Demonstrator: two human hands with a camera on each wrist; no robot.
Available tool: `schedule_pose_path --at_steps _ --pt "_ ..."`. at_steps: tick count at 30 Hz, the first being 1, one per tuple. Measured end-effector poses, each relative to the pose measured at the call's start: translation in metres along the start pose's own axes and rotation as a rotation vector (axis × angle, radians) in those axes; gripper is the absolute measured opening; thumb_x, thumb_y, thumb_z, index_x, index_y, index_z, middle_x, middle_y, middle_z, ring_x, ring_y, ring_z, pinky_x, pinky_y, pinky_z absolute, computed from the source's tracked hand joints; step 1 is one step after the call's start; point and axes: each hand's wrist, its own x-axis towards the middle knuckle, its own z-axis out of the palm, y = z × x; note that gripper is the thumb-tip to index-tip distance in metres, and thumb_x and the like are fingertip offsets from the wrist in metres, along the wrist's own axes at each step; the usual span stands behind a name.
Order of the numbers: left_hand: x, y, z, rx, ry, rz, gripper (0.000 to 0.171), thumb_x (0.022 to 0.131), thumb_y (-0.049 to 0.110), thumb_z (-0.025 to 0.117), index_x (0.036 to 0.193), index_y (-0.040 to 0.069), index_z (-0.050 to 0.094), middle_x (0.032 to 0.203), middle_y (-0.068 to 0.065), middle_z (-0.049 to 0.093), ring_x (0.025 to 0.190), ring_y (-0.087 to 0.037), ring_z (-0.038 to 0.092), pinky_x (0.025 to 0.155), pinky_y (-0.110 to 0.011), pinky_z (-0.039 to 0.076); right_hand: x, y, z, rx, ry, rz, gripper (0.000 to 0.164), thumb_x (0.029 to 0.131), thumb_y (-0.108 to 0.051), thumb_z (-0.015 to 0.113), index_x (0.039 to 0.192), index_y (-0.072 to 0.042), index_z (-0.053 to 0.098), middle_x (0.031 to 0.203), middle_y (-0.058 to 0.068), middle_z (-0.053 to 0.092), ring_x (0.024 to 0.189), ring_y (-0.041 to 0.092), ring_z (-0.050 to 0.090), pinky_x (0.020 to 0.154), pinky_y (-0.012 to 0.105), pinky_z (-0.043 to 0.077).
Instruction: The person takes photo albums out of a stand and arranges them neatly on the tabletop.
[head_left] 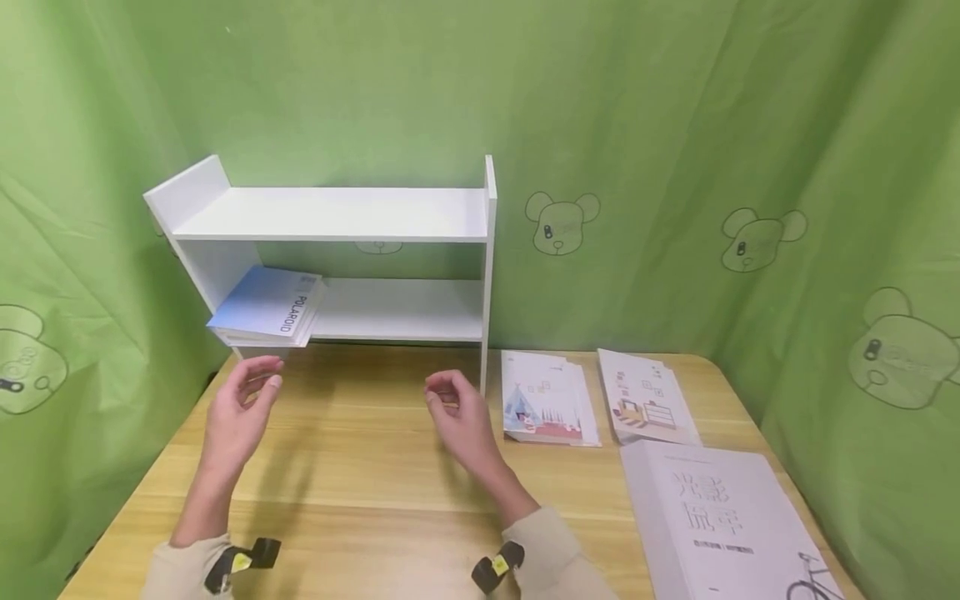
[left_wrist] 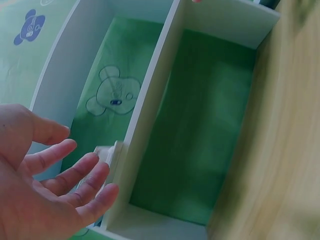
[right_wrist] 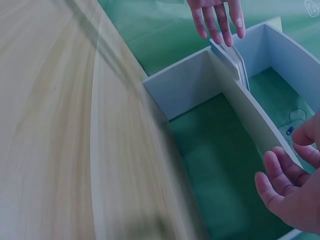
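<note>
A white two-tier shelf stands at the back of the table. On the left end of its lower board lies a stack of booklets, the top one blue and white and marked POLAROID. My left hand is raised in front of that stack with its fingers loosely bent and nothing in them. In the left wrist view, the fingers are spread, overlapping the stack's edge. My right hand hovers before the shelf's right side panel, empty, its fingers relaxed; the right wrist view shows them apart.
Right of the shelf lie two stacks of illustrated booklets, one with a tent picture and one with a furniture picture. Nearer, a thick white book with a bicycle drawing lies at the table's right edge. Green curtain surrounds everything.
</note>
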Motion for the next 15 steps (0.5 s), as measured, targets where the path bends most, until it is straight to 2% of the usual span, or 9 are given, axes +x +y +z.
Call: schedule_pose_path --at_steps 3,7,15 --pt "0.006 0.001 -0.008 0.0 0.05 0.008 0.033 0.105 0.011 0.056 0.135 -0.003 0.057 0.134 -0.019 0.061 0.109 0.001 0.057 0.091 -0.007 0.048 0.006 -0.005 0.007 0.013 0.007 -0.007 0.016 0.098 -0.003 0.065 0.114 -0.003 0.066 0.111 0.015 0.071 0.1 0.023 0.069 0.087 0.028 0.06" --pt "0.013 0.001 -0.017 0.004 0.1 0.016 0.032 0.104 0.007 0.056 0.134 -0.005 0.057 0.13 -0.017 0.063 0.106 0.003 0.058 0.09 -0.007 0.049 0.014 -0.011 0.015 0.027 0.019 -0.006 0.016 0.098 -0.004 0.065 0.114 -0.004 0.066 0.109 0.011 0.071 0.099 0.021 0.069 0.087 0.027 0.06" --pt "0.029 -0.001 -0.026 -0.058 0.222 -0.003 0.026 0.101 0.004 0.059 0.126 -0.006 0.062 0.109 0.01 0.067 0.098 -0.002 0.062 0.084 -0.007 0.05 0.03 -0.024 0.03 0.092 0.018 -0.003 0.015 0.097 -0.006 0.066 0.112 -0.006 0.067 0.107 0.009 0.072 0.094 0.019 0.069 0.084 0.027 0.06"
